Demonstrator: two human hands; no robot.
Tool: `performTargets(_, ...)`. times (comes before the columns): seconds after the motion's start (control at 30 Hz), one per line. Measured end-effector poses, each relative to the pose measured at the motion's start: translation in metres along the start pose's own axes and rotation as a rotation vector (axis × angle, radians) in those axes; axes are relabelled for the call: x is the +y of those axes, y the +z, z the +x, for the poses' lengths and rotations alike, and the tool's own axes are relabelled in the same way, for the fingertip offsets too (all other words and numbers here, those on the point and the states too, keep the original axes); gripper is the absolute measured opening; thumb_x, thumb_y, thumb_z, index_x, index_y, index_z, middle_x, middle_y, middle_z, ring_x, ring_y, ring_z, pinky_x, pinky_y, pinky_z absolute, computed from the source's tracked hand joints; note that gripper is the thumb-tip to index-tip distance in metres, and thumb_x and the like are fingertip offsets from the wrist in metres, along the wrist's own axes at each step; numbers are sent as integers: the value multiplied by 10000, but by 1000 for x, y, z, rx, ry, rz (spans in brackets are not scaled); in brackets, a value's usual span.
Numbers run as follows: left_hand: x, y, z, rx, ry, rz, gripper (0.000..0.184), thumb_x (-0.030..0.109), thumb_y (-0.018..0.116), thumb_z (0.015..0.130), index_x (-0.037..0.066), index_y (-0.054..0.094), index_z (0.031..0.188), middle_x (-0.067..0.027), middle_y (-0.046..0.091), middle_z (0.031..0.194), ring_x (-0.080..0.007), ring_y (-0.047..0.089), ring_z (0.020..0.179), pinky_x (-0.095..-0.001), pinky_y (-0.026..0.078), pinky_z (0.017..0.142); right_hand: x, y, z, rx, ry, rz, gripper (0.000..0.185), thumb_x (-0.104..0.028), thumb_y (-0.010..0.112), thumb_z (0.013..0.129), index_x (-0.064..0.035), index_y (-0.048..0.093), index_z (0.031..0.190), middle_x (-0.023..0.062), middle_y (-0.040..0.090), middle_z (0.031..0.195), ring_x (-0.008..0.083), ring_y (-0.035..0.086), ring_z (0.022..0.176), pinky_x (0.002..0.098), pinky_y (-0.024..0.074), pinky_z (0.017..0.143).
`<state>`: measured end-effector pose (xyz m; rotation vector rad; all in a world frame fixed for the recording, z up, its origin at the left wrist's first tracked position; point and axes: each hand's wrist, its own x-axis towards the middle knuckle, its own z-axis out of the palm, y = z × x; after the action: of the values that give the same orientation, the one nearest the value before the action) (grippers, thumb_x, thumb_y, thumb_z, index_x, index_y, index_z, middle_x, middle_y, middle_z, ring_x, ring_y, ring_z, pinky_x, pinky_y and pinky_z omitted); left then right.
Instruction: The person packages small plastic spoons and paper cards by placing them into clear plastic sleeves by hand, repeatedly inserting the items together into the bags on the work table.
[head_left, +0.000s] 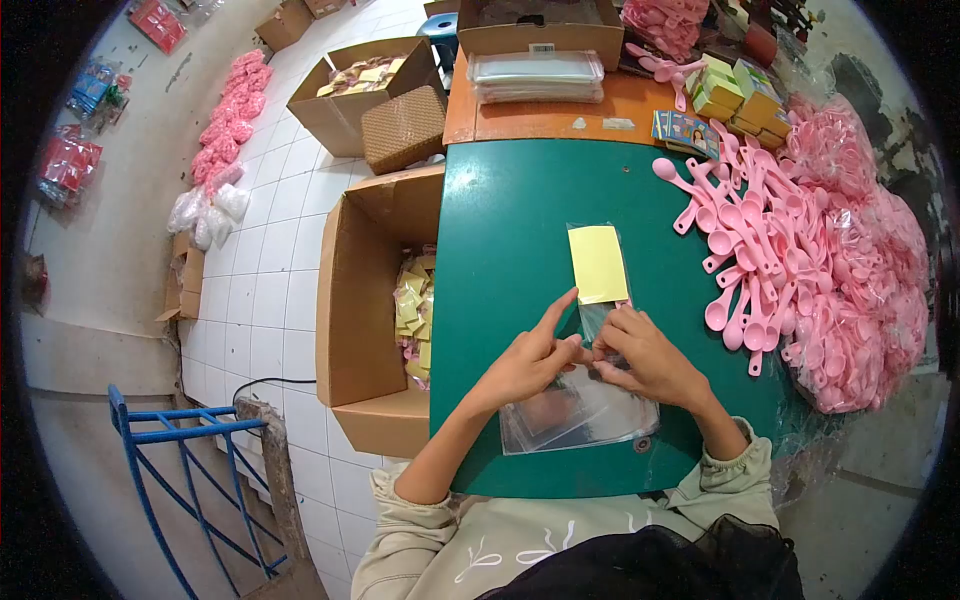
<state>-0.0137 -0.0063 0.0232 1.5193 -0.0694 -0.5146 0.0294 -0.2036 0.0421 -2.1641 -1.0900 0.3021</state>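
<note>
A yellow card [597, 262] lies inside a clear plastic bag [592, 320] on the green table. Something pink shows at the card's lower right corner, mostly hidden by my fingers. My left hand [525, 365] pinches the lower end of this bag, its index finger stretched toward the card. Beside it, my right hand [648, 355] has its fingers bent and closed on the same end. The fingertips of both hands nearly meet. Below them, flat clear plastic bags [610, 425] lie near the table's front edge.
Loose pink measuring spoons [745, 225] and bulging bags of pink spoons [860, 290] cover the table's right side. An open cardboard box [350, 300] with packed pieces stands against the left edge. Small cards [685, 132] and stacked clear sleeves [535, 75] sit at the back.
</note>
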Motion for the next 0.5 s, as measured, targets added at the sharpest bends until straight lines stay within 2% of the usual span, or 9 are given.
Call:
performTargets(0.07,2,2,1,17,-14,-70,561,179,433,956,82,142,1425,-154,663,882,-178,641,751,-314,525,702,-1,2,0,12,-44,-75,172,-92,649,698,-43,519,799,94,467,837,269,474,853,371,378,764)
performTargets(0.17,10,6,4,79,-165,-124,549,161,453,951,150,179,1427,-124,633,897,-157,627,791,-299,539,746,-7,7,1,42,-124,-201,189,-95,643,687,-36,512,809,102,461,836,274,485,841,400,375,745)
performTargets(0.33,-1,11,10,171,-14,113,574,68,495,910,131,216,1408,-99,639,814,-156,632,765,-313,547,734,-14,18,0,55,-212,-259,185,-86,642,685,-41,512,809,102,469,813,278,500,812,404,398,784)
performTargets(0.37,-1,10,10,186,-1,160,578,52,499,903,127,221,1404,-96,641,803,-158,636,775,-315,549,733,-14,15,0,0,-210,-159,184,-87,641,690,-43,511,811,101,475,819,275,498,808,403,403,784)
performTargets(0.43,-5,8,12,245,44,29,567,40,488,905,129,230,1401,-108,646,818,-164,637,828,-315,549,743,-13,-4,-3,-110,-199,38,181,-87,639,698,-47,508,816,99,487,830,270,495,801,402,412,785)
performTargets(0.5,-9,5,13,242,55,-75,555,31,474,909,129,235,1399,-127,648,851,-174,636,876,-313,547,755,-16,-28,-10,-63,-131,178,181,-77,638,695,-50,504,814,89,491,816,259,486,776,389,413,748)
